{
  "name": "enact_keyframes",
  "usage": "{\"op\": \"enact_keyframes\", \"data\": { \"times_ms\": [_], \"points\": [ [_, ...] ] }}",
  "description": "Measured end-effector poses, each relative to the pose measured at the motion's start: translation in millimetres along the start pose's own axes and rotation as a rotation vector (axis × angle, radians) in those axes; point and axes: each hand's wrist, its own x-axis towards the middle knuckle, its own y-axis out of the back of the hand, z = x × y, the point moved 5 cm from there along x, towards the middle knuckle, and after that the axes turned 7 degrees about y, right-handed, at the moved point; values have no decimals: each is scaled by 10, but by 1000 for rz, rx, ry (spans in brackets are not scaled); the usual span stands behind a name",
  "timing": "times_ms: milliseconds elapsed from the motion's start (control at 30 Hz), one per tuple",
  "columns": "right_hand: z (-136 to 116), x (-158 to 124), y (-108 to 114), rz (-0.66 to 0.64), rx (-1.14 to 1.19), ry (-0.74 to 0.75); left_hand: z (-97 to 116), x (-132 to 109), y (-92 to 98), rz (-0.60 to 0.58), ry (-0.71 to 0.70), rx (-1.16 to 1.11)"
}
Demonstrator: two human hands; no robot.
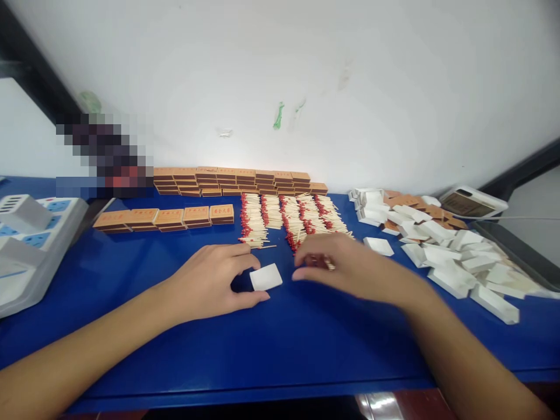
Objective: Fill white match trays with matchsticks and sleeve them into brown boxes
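Observation:
A small white matchbox tray (266,277) lies on the blue table. My left hand (214,277) has its thumb and forefinger on either side of this tray, gripping it at its left end. Just to the right of it, my right hand (345,265) is curled with a few matches (327,262) showing inside the fingers. Several bundles of red-headed matches (272,211) lie in rows beyond both hands. Part of the nearest right-hand bundle is hidden behind my right hand. A single white tray (378,246) rests beyond my right wrist.
Orange matchboxes (184,219) stand in a row at left, with a stacked row (227,178) along the wall. White trays (450,262) and orange sleeves (406,201) are heaped at right, near a phone (475,201). A power strip (61,233) sits far left.

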Motion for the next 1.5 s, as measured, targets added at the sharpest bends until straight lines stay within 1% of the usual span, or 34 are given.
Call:
{"op": "enact_keyframes", "data": {
  "times_ms": [33, 67, 133, 200, 267, 433, 600, 733, 800, 1033, 1167, 1267, 1367, 1500],
  "points": [
    [73, -87, 131, 37, 18, -58, -5, -1, 6, -5, -2, 8],
    [157, -183, 233, 41, 14, -135, -9, -2, 13, -7, -2, 16],
    [282, -364, 349, 26, 9, -199, -17, -7, 29, -13, -2, 26],
    [372, -501, 332, -19, 11, -226, -21, -11, 41, -20, -8, 30],
    [435, -584, 254, -32, 2, -249, -29, -9, 47, -26, -8, 30],
    [474, -617, 87, -29, 37, -282, -56, 22, 45, -32, -17, -5],
    [395, -549, 67, -60, 26, -300, -81, 31, 47, -45, -38, -25],
    [301, -466, 44, -101, -157, -227, -89, 25, 57, -34, -56, -22],
    [290, -430, 18, -119, -209, -208, -90, 24, 54, -35, -62, -16],
    [259, -268, -75, -193, -189, -209, -109, 30, 48, -60, -50, 3],
    [192, -158, -36, -201, -244, -203, -111, 34, 68, -65, -36, -8],
    [130, -33, 61, -139, -292, -150, -116, 44, 80, -55, -33, -16],
    [17, 131, 104, -93, -269, -50, -133, 51, 93, -34, -40, -26],
    [-156, 311, -35, -151, -245, 19, -148, 54, 101, -31, -44, -38]
  ]
}}
